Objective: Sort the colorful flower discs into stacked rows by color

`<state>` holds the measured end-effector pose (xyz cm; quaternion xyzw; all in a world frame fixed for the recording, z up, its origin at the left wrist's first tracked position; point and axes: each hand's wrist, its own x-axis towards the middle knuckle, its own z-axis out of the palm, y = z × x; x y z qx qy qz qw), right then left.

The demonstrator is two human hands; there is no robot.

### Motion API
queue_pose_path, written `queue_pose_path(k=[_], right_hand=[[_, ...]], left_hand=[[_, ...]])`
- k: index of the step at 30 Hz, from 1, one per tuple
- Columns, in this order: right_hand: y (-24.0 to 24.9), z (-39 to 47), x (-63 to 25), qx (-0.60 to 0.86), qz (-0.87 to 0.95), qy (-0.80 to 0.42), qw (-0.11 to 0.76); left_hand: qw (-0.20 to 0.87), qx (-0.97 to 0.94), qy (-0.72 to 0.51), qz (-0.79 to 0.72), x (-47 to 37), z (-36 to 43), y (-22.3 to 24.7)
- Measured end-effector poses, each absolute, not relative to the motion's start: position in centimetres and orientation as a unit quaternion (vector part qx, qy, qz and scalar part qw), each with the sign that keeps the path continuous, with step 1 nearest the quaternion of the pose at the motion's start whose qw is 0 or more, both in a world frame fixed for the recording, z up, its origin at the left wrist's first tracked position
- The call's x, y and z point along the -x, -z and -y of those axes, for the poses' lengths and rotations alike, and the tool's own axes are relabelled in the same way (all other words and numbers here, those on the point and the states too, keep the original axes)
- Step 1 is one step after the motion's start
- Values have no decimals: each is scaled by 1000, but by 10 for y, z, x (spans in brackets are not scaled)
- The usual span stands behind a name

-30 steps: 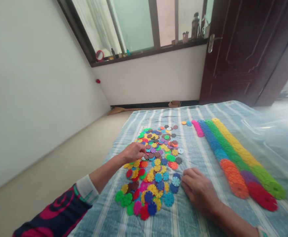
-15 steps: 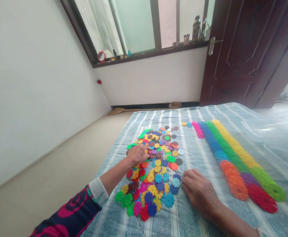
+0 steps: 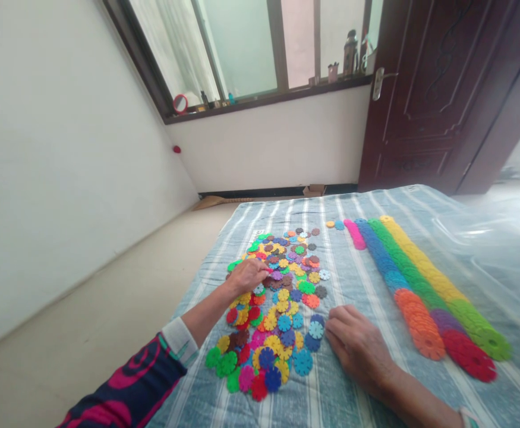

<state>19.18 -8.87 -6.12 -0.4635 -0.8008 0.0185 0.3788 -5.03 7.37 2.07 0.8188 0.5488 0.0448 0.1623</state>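
My left hand [image 3: 249, 274] reaches over a loose heap of plastic snowflake discs [image 3: 281, 306] in many colours. Its thumb and forefinger are pinched on a pinkish-red snowflake disc [image 3: 268, 270], of which only a sliver shows. On the cloth to the right of the heap rests my right hand [image 3: 360, 345], close beside some blue discs [image 3: 315, 330]. Its fingers are curled down, and whatever may be under them is hidden. Farther right, discs lie overlapped in long rows by colour: yellow [image 3: 413, 252], green [image 3: 405, 264], blue [image 3: 375, 246], orange [image 3: 419, 324], red [image 3: 469, 355] and a short pink one [image 3: 355, 233].
A striped blue-grey cloth [image 3: 353, 273] covers the surface. Clear plastic [image 3: 500, 238] lies at its right side. Single yellow [image 3: 330, 224] and light-blue [image 3: 339, 225] discs sit beyond the pink row. A windowsill [image 3: 260, 100] and brown door [image 3: 433, 95] stand behind.
My left hand has drawn back slightly from the heap, with the pinkish-red snowflake disc at its fingertips. My right hand stays in place; the whole view has shifted a little.
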Motion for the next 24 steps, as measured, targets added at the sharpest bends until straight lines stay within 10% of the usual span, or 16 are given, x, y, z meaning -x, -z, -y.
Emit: queue_pose_path(k=[12,24], right_hand=[[58,82,-187,492,786,15,374],[64,76,-183,504,779,40,372]], left_hand=[[340,-811,-85,-467,-28,-89,-23],[201,-885,-63,-416,-182,-130,0]])
